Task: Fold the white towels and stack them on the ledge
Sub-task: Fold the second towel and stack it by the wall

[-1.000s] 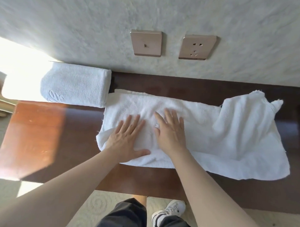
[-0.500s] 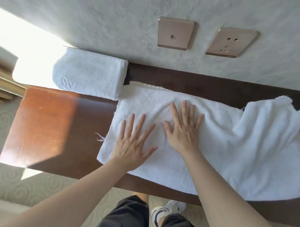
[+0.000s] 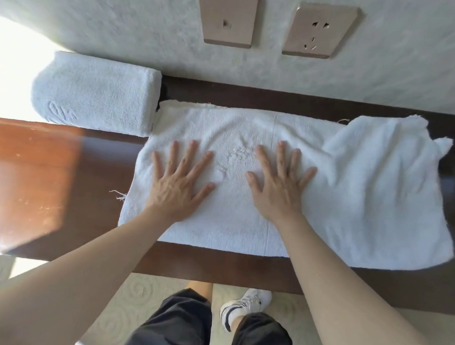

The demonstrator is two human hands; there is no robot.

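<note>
A white towel [image 3: 362,203] lies spread lengthwise on the dark wooden ledge [image 3: 65,192]. Its left part is flat; its right end is bunched into loose folds. My left hand [image 3: 178,182] rests flat on the towel's left part, fingers spread. A little to the right, my right hand [image 3: 279,185] presses flat on the towel's middle, also with fingers spread. A folded white towel [image 3: 95,95] with an embossed mark sits at the back left of the ledge, against the wall, touching the spread towel's far left corner.
Two bronze wall plates, a switch [image 3: 228,18] and a socket [image 3: 320,31], are on the textured wall above the ledge. Bright sunlight washes out the ledge's left end. My legs and a white shoe [image 3: 245,306] stand on patterned carpet below the ledge's front edge.
My hands have slid apart over the towel, the left one leftward and the right one rightward, flattening it. The view has moved closer to the ledge.
</note>
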